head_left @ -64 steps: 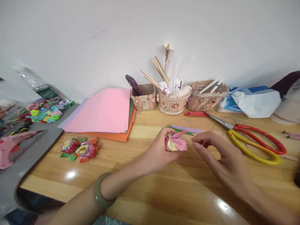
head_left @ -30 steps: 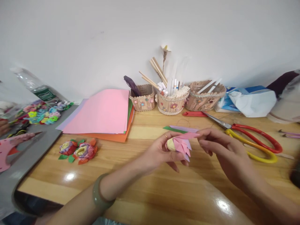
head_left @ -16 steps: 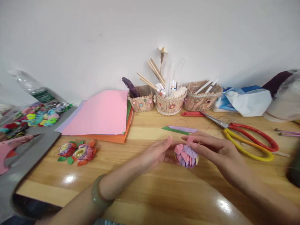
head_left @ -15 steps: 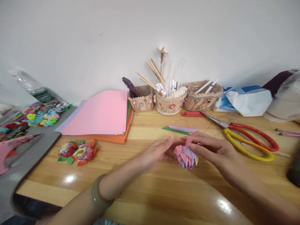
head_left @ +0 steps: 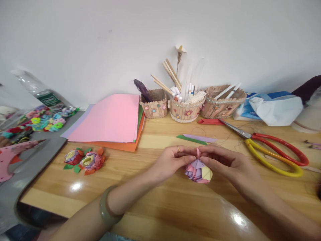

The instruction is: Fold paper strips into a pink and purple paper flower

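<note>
Between my two hands is a folded paper flower (head_left: 197, 172) in pink, purple and yellow, held above the wooden table (head_left: 155, 207). My left hand (head_left: 173, 162), with a ring on one finger, pinches its upper left side between thumb and fingers. From the right, my right hand (head_left: 225, 159) grips the upper right side the same way. A narrow pink paper strip (head_left: 198, 153) sticks up between the thumbs. Most fingertips are hidden behind the flower. Beyond the hands lie a green strip (head_left: 192, 139) and a purple strip (head_left: 200, 138) of folded paper.
Large scissors (head_left: 273, 150) lie at right, near a red folded strip (head_left: 212, 122). Paper sheets (head_left: 107, 120) and two finished paper flowers (head_left: 92, 161) are at left. Three decorated baskets (head_left: 187, 110) stand by the wall. A pink glue gun (head_left: 15, 152) rests on the grey surface.
The flower has turned, so more yellow shows on its right. My left thumb has come in against it beside the strip, which now stands more upright. The view has shifted slightly.
</note>
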{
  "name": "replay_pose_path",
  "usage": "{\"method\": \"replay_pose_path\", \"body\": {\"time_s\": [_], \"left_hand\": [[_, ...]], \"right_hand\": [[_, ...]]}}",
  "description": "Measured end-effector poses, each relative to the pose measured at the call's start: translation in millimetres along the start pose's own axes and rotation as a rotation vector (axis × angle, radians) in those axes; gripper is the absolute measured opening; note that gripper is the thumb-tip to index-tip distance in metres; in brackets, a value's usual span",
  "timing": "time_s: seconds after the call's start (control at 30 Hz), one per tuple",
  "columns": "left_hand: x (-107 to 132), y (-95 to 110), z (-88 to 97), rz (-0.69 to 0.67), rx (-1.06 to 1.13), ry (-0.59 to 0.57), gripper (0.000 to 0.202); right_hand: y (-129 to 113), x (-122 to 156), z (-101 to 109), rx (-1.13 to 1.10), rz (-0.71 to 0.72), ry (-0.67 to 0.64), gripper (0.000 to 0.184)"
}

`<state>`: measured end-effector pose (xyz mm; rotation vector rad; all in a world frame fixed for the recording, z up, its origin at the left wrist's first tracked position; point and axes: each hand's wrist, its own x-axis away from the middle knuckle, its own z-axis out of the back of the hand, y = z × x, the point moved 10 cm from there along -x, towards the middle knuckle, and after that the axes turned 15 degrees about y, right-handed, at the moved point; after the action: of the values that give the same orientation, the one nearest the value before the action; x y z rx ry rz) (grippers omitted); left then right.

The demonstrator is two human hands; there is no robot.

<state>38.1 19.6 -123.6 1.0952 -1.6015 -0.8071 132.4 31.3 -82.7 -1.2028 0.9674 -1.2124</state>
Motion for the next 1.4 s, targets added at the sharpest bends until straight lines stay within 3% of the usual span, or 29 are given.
{"method": "replay_pose_path", "body": {"time_s": [0.1,0.33,0.8,1.23,1.4], "left_hand": [[0.1,0.8,1.7,-0.006,0.038,0.024,0.021],[-1.1,2.0,4.9,-0.025,0.066,0.068,0.019],[3.2,4.5,1.3,-0.044,0.034,0.058,0.025],[2.4,19.0,5.9,-0.131,-0.080,0.095,0.024],[5.1,17.6,3.9,-0.169,-0.195,0.090,0.026]], "right_hand": [[2.9,0.2,-1.9,-0.017,0.000,-0.004,0.028],[-6.3,0.6,0.1,0.152,0.164,0.031,0.024],[-12.8,2.8,3.4,0.252,0.260,0.109,0.017],[-4.3,4.0,-3.4,0.123,0.073,-0.014,0.027],[-6.1,5.1,-4.8,0.237,0.145,-0.003,0.023]]}}
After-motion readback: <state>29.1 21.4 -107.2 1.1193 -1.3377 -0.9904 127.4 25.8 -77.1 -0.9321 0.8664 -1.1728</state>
